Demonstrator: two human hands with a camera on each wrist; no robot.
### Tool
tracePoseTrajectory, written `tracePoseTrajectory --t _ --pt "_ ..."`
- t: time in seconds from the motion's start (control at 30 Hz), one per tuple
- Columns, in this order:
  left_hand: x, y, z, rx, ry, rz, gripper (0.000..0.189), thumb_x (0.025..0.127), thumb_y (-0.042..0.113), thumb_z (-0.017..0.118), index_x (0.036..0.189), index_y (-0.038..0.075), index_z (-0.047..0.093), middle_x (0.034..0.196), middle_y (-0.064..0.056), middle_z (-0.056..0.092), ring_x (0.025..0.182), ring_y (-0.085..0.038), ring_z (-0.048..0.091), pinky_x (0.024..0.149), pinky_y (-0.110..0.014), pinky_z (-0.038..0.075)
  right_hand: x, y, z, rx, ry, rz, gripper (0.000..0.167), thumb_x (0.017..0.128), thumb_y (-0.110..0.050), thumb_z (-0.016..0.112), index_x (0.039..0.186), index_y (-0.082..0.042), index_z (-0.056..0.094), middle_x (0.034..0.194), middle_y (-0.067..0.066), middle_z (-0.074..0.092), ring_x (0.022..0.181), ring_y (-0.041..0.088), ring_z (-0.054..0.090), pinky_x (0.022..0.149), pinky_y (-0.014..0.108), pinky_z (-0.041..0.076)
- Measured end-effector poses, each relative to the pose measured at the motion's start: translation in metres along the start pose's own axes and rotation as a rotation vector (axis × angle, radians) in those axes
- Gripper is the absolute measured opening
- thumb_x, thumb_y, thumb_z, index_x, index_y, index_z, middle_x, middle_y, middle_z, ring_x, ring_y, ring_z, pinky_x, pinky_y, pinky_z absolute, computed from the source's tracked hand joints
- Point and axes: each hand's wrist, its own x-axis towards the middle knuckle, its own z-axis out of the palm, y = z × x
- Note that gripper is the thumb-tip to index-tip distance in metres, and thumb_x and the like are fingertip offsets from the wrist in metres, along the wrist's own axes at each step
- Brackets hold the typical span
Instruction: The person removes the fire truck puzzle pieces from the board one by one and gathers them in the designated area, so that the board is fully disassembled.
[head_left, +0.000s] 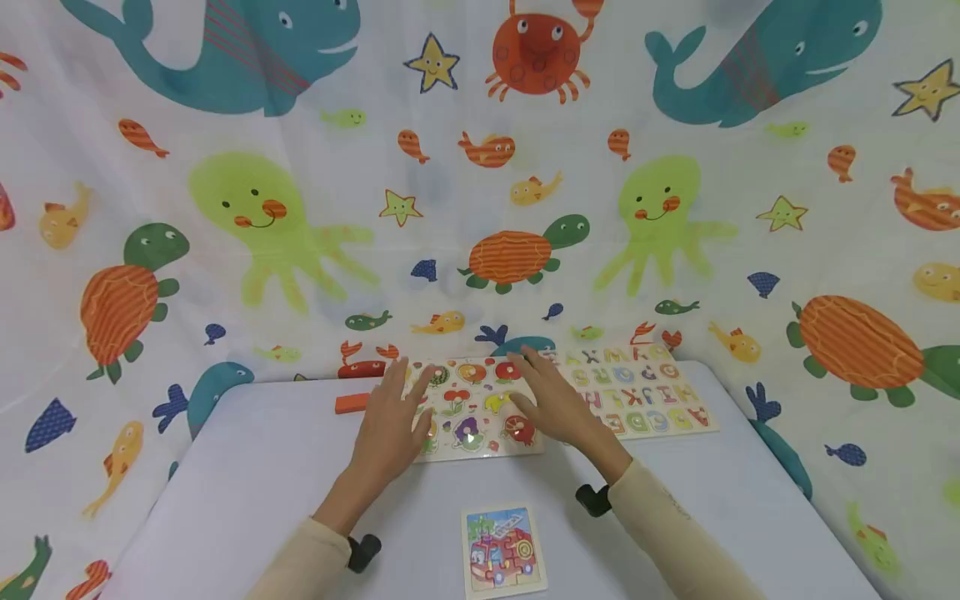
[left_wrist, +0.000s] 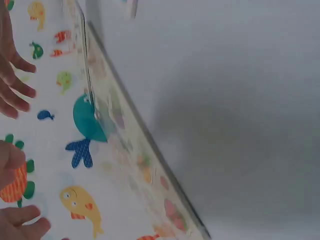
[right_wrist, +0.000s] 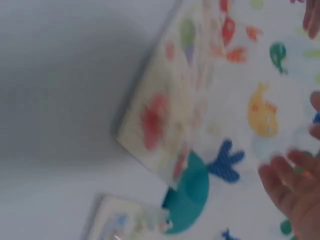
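My left hand (head_left: 386, 429) is held over the left part of a fruit puzzle board (head_left: 498, 451), its fingers spread and nothing in them. On the other side, my right hand (head_left: 558, 404) hovers about the board's right end, also empty, with fingers extended. Pictures of fruit cover this pale board, which lies flat on the table. Both wrist views show the board at a slant, blurred in the right one. An alphabet puzzle board (head_left: 637, 434) lies just to its right, partly behind the right hand. Nearer the front sits a small fire truck jigsaw puzzle (head_left: 502, 550) in a light frame.
An orange block (head_left: 352, 403) lies left of the fruit board, beside the left hand. The white table (head_left: 247, 492) backs against a curtain (head_left: 450, 283) printed with sea animals. Small black devices (head_left: 592, 500) are worn at both wrists.
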Motion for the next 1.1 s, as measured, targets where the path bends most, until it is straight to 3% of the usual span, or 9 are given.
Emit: tracePoseTrajectory --t 0.07,0.2,0.3,0.4,0.7,0.93,1.1 --pt "-0.026 0.008 0.001 -0.056 -0.083 0.059 0.066 0.094 0.022 0.074 0.154 0.019 0.048 0.162 -0.02 0.035 0.149 -0.038 0.033 0.114 -0.059 0.035 -0.014 -0.006 0.01 0.08 -0.112 -0.055 0.053 0.099 -0.019 0.068 0.148 -0.008 0.051 0.154 0.016 0.048 0.142 0.034 0.044 0.111 0.054 0.041" --pt "-0.072 0.026 0.003 -0.125 -0.369 0.155 0.055 0.096 0.028 0.071 0.149 0.025 0.055 0.159 -0.014 0.042 0.146 -0.036 0.039 0.111 -0.056 0.039 -0.038 -0.016 0.032 0.109 -0.383 -0.19 0.036 0.098 -0.014 0.068 0.133 -0.013 0.065 0.135 0.002 0.064 0.127 0.02 0.059 0.105 0.039 0.049" --pt "-0.094 0.037 0.008 -0.13 -0.566 0.191 0.052 0.098 0.037 0.066 0.149 0.032 0.055 0.159 -0.011 0.043 0.146 -0.037 0.038 0.109 -0.061 0.039 -0.048 -0.022 0.049 0.071 -0.528 -0.284 0.034 0.096 -0.015 0.069 0.13 -0.02 0.068 0.13 -0.006 0.064 0.122 0.011 0.059 0.103 0.032 0.05" --pt "-0.107 0.041 0.013 -0.117 -0.673 0.203 0.051 0.098 0.043 0.065 0.148 0.038 0.055 0.161 -0.007 0.04 0.148 -0.037 0.035 0.109 -0.066 0.036 -0.051 -0.027 0.059 0.03 -0.584 -0.343 0.036 0.095 -0.017 0.072 0.13 -0.025 0.068 0.128 -0.007 0.063 0.119 0.009 0.058 0.101 0.03 0.05" --pt "-0.119 0.043 0.023 -0.135 -0.746 0.17 0.056 0.096 0.048 0.066 0.15 0.043 0.05 0.168 -0.003 0.028 0.154 -0.036 0.022 0.113 -0.071 0.023 -0.048 -0.031 0.065 -0.063 -0.623 -0.418 0.044 0.093 -0.021 0.075 0.136 -0.029 0.067 0.125 -0.007 0.062 0.112 0.007 0.055 0.094 0.023 0.051" --pt "-0.12 0.044 0.02 -0.104 -0.789 0.158 0.064 0.095 0.055 0.063 0.155 0.044 0.042 0.169 -0.003 0.024 0.156 -0.034 0.015 0.116 -0.07 0.017 -0.036 -0.04 0.062 -0.283 -0.62 -0.588 0.047 0.093 -0.028 0.077 0.138 -0.035 0.065 0.117 -0.009 0.063 0.096 0.003 0.054 0.078 0.013 0.048" --pt "-0.122 0.044 0.019 -0.073 -0.797 0.186 0.067 0.095 0.06 0.059 0.157 0.043 0.038 0.169 -0.004 0.024 0.156 -0.034 0.014 0.117 -0.068 0.018 -0.03 -0.045 0.063 -0.388 -0.603 -0.685 0.044 0.093 -0.033 0.076 0.135 -0.04 0.066 0.112 -0.008 0.063 0.089 0.003 0.054 0.074 0.012 0.047"
